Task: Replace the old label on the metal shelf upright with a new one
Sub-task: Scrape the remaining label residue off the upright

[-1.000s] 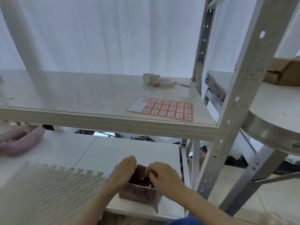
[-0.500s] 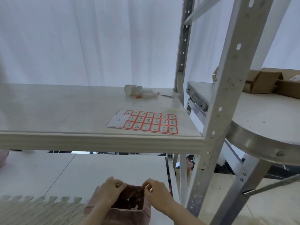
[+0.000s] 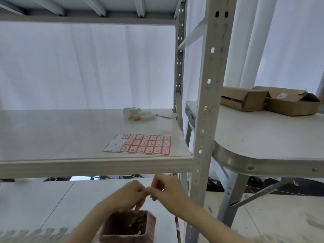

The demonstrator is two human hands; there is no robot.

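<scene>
Under the shelf board [image 3: 52,134], left hand [image 3: 128,195] and right hand [image 3: 168,190] meet fingertip to fingertip above a brownish open box [image 3: 129,227]; whether they pinch anything, can't tell. Red-bordered label sheet [image 3: 145,144] lies on the board, near the perforated grey metal upright [image 3: 205,102]. Cardboard boxes [image 3: 270,100] sit on the round-cornered table [image 3: 263,137]; white curtain [image 3: 70,67] behind.

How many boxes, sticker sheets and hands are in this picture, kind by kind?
Cardboard boxes: 2
Pinkish box: 1
Sticker sheet: 1
Hands: 2, the left hand and the right hand
Total: 6
</scene>
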